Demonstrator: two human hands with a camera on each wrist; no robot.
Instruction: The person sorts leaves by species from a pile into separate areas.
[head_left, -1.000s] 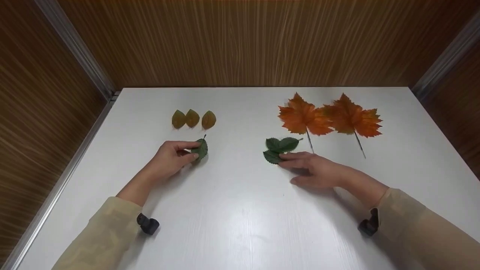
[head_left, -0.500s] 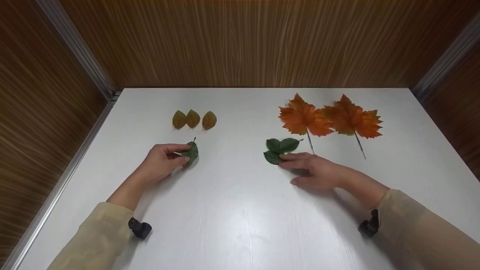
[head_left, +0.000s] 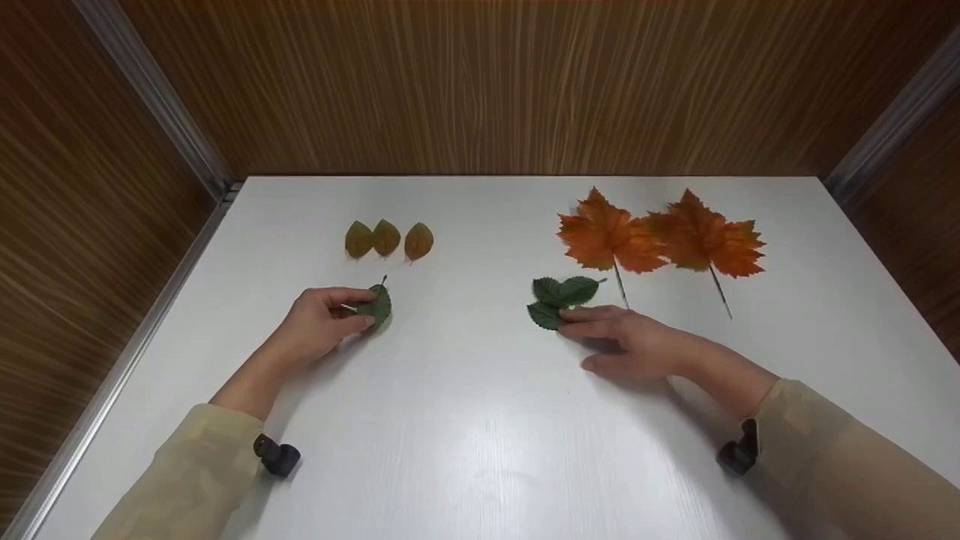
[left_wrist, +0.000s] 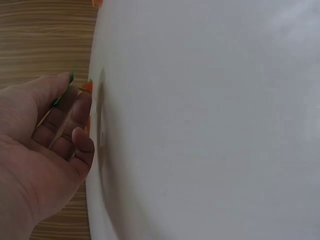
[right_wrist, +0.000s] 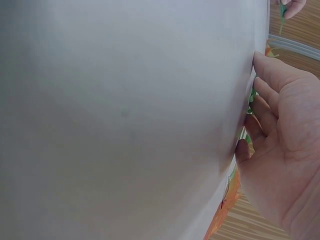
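Note:
On the left side of the white table [head_left: 480, 420], my left hand [head_left: 319, 326] pinches a green leaf [head_left: 379, 307] between thumb and fingers, its short stem pointing up and away. From the left wrist view only a thin green edge of that leaf [left_wrist: 62, 96] shows at the thumb tip. My right hand [head_left: 637, 345] rests with outstretched fingers at a small cluster of green leaves [head_left: 545, 316] right of centre, the fingertips touching the nearest leaf. Part of that leaf is hidden under the fingers. In the right wrist view, the fingers [right_wrist: 267, 92] lie against the tabletop.
Three small yellow-green leaves [head_left: 418, 241] lie in a row beyond my left hand. Two large orange maple leaves with long dark stems, a left one [head_left: 600, 232] and a right one [head_left: 701, 232], overlap at the back right. Brown wood-grain panels [head_left: 480, 90] enclose the table.
My left hand has drawn the pinched green leaf to the left and slightly nearer, slowing in the last half second. The right hand and the lying leaves have stayed in place.

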